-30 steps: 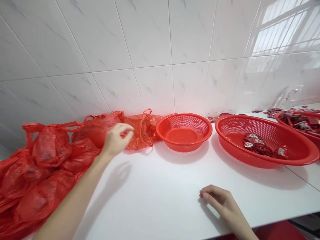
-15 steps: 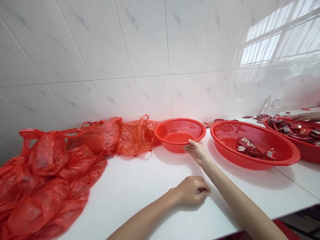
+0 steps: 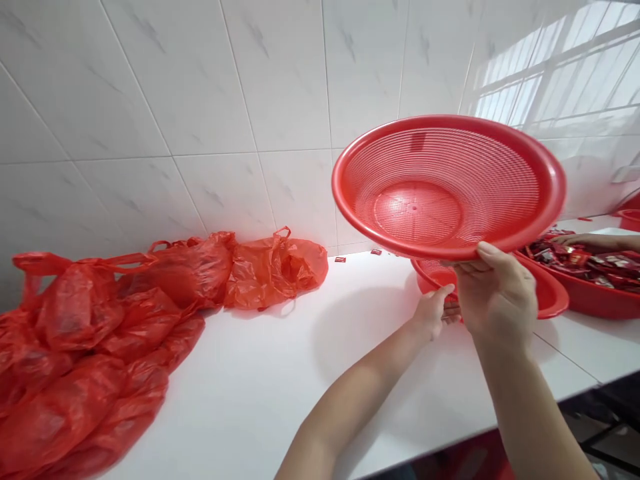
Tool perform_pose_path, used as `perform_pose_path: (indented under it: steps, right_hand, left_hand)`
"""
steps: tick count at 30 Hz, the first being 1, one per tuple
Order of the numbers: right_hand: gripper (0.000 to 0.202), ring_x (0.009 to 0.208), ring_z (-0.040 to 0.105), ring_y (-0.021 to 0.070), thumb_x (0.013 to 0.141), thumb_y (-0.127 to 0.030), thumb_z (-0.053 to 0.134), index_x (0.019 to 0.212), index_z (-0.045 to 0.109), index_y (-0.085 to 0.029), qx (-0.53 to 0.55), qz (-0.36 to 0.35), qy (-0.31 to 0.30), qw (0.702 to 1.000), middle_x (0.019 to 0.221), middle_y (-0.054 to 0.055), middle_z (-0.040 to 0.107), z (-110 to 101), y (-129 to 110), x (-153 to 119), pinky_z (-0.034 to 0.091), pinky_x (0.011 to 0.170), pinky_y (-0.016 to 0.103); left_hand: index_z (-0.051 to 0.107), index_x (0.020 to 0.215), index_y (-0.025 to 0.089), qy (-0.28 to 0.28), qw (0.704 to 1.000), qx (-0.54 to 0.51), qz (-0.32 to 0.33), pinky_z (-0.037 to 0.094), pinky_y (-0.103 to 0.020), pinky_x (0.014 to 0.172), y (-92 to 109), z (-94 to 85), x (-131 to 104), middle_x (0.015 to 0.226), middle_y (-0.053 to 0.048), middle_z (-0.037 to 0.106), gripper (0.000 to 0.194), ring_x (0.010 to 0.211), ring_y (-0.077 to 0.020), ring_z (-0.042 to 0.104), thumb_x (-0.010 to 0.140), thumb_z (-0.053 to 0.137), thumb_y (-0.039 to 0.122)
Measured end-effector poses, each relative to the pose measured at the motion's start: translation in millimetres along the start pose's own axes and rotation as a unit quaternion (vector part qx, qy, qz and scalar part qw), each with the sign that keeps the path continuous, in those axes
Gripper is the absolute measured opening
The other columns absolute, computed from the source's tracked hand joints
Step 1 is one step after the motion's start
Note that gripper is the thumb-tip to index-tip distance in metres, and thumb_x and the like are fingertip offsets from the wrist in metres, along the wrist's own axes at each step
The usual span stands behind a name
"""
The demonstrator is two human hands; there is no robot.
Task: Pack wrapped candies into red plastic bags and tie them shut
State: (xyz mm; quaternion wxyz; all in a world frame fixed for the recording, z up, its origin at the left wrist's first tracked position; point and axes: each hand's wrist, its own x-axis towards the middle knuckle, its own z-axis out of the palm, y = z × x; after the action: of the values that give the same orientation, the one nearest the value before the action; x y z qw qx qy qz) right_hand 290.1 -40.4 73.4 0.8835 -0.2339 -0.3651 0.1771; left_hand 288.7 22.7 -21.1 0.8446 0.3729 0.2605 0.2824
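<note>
My right hand [image 3: 497, 297] grips the near rim of a red mesh basket [image 3: 415, 207] and holds it up, tilted so its inside shows, with nothing in it. Below it, a second red basket [image 3: 553, 293] rests on the table, mostly covered by the raised one and my right hand. My left hand [image 3: 434, 312] is closed at that lower basket's left edge, thumb at the rim and fingers underneath. The lower basket's contents are hidden from this angle.
Knotted red plastic bags [image 3: 100, 360] are piled along the left of the white table [image 3: 260, 373]. Small red packets [image 3: 341, 260] lie by the tiled wall. At right, a co-worker's hand [image 3: 590, 241] reaches over a red basin [image 3: 600, 300] full of dark red packets.
The smaller-looking basket has come up off the table and toward me in my right hand. My left hand has moved from the tabletop rightward to the other basket, which now sits further left.
</note>
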Motion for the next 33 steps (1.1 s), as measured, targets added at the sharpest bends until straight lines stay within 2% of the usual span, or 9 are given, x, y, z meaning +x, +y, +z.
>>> perform_pose_path:
  steps: [2,4,9,13,17,21,24,30,33]
  right_hand:
    - [0.012,0.057,0.070,0.0136,0.073,-0.018,0.072,0.061,0.072,-0.021,-0.012,-0.015,0.028,0.999,0.057,-0.005,0.071,-8.3,-12.8,-0.6,0.064,0.067,0.029]
    - [0.015,0.056,0.070,0.0138,0.073,-0.016,0.066,0.061,0.072,-0.021,-0.018,-0.007,0.077,0.997,0.057,-0.004,0.072,-16.4,-22.4,2.0,0.064,0.065,0.028]
    - [0.025,0.052,0.070,0.0135,0.076,-0.012,0.056,0.057,0.069,-0.020,-0.036,0.060,0.194,0.979,0.054,0.000,0.072,-32.4,-30.3,16.4,0.064,0.062,0.024]
    - [0.025,0.049,0.069,0.0133,0.078,-0.012,0.058,0.057,0.067,-0.020,-0.047,0.067,0.228,0.970,0.052,0.000,0.070,-45.4,-15.7,26.6,0.063,0.060,0.023]
    - [0.022,0.051,0.070,0.0141,0.078,-0.014,0.061,0.057,0.065,-0.019,-0.069,0.070,0.253,0.962,0.053,-0.001,0.069,-64.5,12.2,34.8,0.064,0.063,0.026]
    - [0.021,0.053,0.070,0.0153,0.076,-0.018,0.068,0.056,0.062,-0.016,-0.092,0.075,0.261,0.958,0.055,0.001,0.067,-86.6,39.3,40.6,0.064,0.069,0.029]
    - [0.020,0.054,0.071,0.0148,0.076,-0.021,0.069,0.058,0.064,-0.016,-0.092,0.084,0.268,0.955,0.057,0.002,0.069,-100.3,55.5,43.3,0.063,0.065,0.026]
    - [0.022,0.044,0.066,0.0136,0.068,-0.011,0.072,0.050,0.061,-0.017,-0.128,0.116,0.299,0.938,0.049,-0.001,0.067,-115.7,84.2,42.8,0.063,0.056,0.024]
    - [0.026,0.043,0.065,0.0123,0.069,-0.007,0.070,0.046,0.060,-0.016,-0.134,0.151,0.305,0.931,0.046,0.000,0.065,-121.3,93.1,39.5,0.060,0.054,0.018]
  left_hand:
    - [0.063,0.075,0.014,0.038,0.999,-0.001,-0.020,0.048,-0.027,0.065,4.8,-2.4,1.8,0.063,-0.004,0.063,0.018,0.063,-0.0160,0.061,0.087,0.067,0.027]
    - [0.063,0.073,0.015,0.077,0.997,-0.005,-0.018,0.046,-0.025,0.060,14.1,-16.3,-0.7,0.060,-0.003,0.062,0.017,0.056,-0.0141,0.059,0.086,0.068,0.025]
    - [0.060,0.066,0.016,0.185,0.981,-0.028,0.044,0.042,-0.020,0.053,57.0,-81.5,-19.4,0.054,0.001,0.060,0.022,0.046,-0.0083,0.051,0.088,0.063,0.017]
    - [0.054,0.062,0.017,0.255,0.959,-0.054,0.107,0.040,-0.018,0.050,92.8,-131.6,-44.1,0.048,0.005,0.054,0.029,0.042,-0.0060,0.047,0.090,0.055,0.013]
    - [0.056,0.064,0.017,0.287,0.943,-0.072,0.152,0.040,-0.018,0.049,111.0,-162.2,-67.9,0.050,0.005,0.057,0.020,0.043,-0.0064,0.049,0.084,0.059,0.013]
    - [0.059,0.067,0.017,0.303,0.932,-0.080,0.181,0.040,-0.018,0.048,111.6,-176.4,-81.4,0.053,0.005,0.059,0.012,0.045,-0.0071,0.050,0.077,0.065,0.015]
    - [0.059,0.069,0.017,0.302,0.929,-0.074,0.200,0.042,-0.019,0.050,105.7,-181.7,-86.4,0.056,0.004,0.061,0.010,0.048,-0.0082,0.052,0.074,0.067,0.019]
    - [0.059,0.072,0.018,0.281,0.933,-0.004,0.224,0.047,-0.022,0.056,90.2,-192.6,-96.3,0.064,0.001,0.063,0.019,0.056,-0.0110,0.056,0.071,0.068,0.035]
    - [0.059,0.069,0.018,0.275,0.928,0.066,0.243,0.049,-0.026,0.060,85.2,-203.7,-102.4,0.066,-0.002,0.062,0.029,0.060,-0.0141,0.056,0.073,0.063,0.047]
